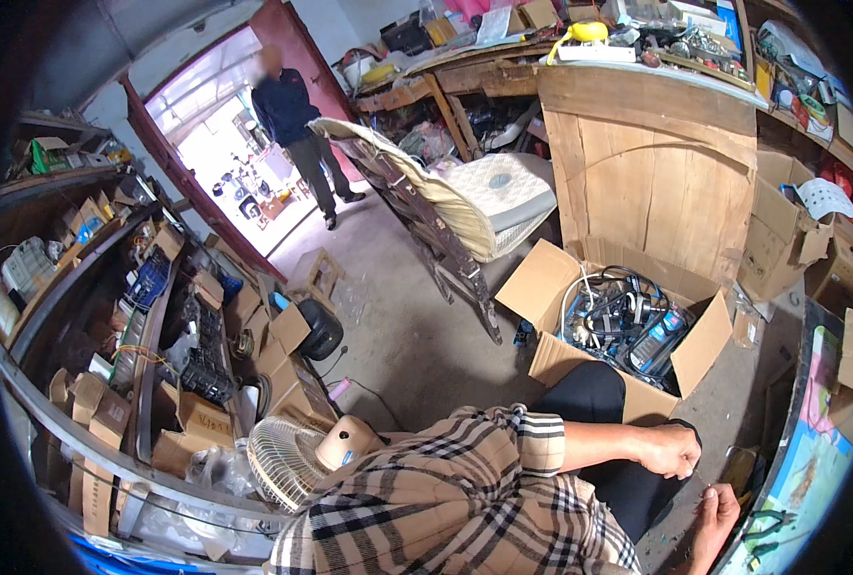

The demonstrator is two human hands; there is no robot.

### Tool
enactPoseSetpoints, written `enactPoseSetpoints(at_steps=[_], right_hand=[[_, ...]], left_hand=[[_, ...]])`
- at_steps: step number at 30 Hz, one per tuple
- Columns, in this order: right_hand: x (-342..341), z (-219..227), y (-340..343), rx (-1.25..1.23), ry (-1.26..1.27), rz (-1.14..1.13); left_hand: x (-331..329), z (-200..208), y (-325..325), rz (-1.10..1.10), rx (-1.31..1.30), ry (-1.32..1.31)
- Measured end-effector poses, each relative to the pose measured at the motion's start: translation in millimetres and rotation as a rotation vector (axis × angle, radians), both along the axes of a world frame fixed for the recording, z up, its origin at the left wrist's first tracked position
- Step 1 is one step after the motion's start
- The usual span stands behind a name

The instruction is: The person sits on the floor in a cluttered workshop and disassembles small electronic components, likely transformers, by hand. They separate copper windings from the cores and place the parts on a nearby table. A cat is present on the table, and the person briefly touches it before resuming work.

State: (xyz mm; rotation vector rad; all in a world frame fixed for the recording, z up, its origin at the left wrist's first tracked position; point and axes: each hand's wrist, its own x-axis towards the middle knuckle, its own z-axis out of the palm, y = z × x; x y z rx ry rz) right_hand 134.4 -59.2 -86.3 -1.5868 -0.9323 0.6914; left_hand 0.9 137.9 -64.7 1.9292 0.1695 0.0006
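My left hand (671,450) is closed, above my dark-trousered knee, fingers curled down. Just to its lower right, my right hand (718,513) has its thumb and fingertips drawn together in a pinch. A thin dark strand seems to run between the two hands, too small to make out. Close to my right hand, dark-handled pliers (773,523) lie on a colourful printed tabletop (798,470). In front of my knees stands an open cardboard box (627,395) filled with tangled black and white cables (618,305) and a blue-and-black can-like item (658,337).
A folding chair (489,206) with a pale cushion stands ahead, beside a wooden panel (647,182). Crammed shelves (144,355) line the left, with a fan (287,460) near me. A person (287,115) stands by the doorway. More cardboard boxes (776,230) stand at right.
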Motion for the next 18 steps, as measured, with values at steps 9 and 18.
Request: enactPoseSetpoints(at_steps=[9,18], right_hand=[[-4,58,-12,-0.183,-0.012,-0.232],[6,50,-21,-0.276,-0.045,-0.173]], left_hand=[[3,2,6,0.136,-0.299,0.101],[6,-5,9,0.206,-0.114,-0.050]])
